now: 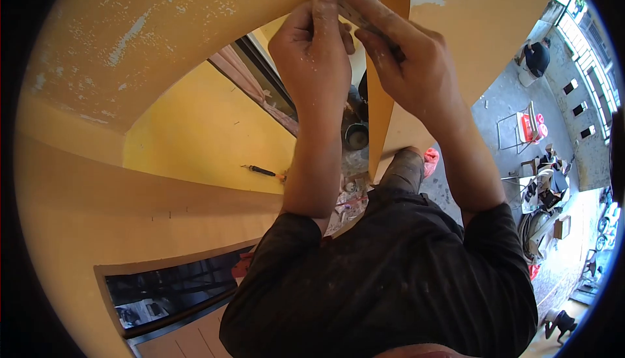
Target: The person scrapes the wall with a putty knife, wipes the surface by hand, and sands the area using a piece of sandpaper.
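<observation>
Flaking yellow-orange paint covers the broad surface (143, 26) at the upper left, which runs up to where both hands work. Left hand (312, 52) and right hand (420, 65) meet near the top edge of the view, holding a flat, stained piece (347, 10) between them: the left thumb presses on it while the left fingers curl, and the right index finger lies along it. Just below, the upright edge of a brown panel (381, 117) stands between the forearms, leaving a narrow gap beside the left one. To the right of the right forearm there is more room, with grey floor (485, 114) reaching to a folding chair (522, 130) and a person (536, 58) in dark clothing.

Much of the flat piece is covered by fingers, and its upper end is cut off; whether it touches the painted surface, I cannot tell. A dark bucket (356, 137) shows partly between the forearms. Clutter farther right blurs toward the glare.
</observation>
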Tool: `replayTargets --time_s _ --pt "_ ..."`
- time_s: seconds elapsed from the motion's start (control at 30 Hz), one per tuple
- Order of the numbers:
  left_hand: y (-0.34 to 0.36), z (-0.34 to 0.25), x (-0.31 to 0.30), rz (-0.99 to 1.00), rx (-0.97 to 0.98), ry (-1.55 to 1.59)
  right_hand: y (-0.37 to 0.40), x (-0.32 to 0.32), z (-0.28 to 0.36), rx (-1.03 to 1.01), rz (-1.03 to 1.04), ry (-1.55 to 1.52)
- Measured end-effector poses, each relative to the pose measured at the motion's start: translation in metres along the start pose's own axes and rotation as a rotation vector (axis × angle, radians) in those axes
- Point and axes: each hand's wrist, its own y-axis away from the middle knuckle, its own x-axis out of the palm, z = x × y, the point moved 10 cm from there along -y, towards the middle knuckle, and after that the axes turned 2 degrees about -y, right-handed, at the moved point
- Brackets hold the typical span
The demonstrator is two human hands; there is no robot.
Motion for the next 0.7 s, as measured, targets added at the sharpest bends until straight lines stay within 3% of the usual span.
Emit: replayTargets --time_s 0.13,0.2,0.4,0.7 --pt "-0.001 -0.008 -0.003 -0.005 0.041 -0.061 0.001 0.000 0.002 0.036 0.010 -0.012" --pt "0.005 0.004 -0.003 0.045 -0.038 -0.111 0.005 0.000 0.003 0.031 0.004 -0.035" --pt "0.007 0.007 0.001 0.043 -0.059 -0.021 0.006 -0.002 0.000 0.143 0.012 0.003" --pt "0.005 0.003 -0.001 0.010 -0.025 -0.092 0.010 0.001 -0.011 0.051 -0.103 -0.009"
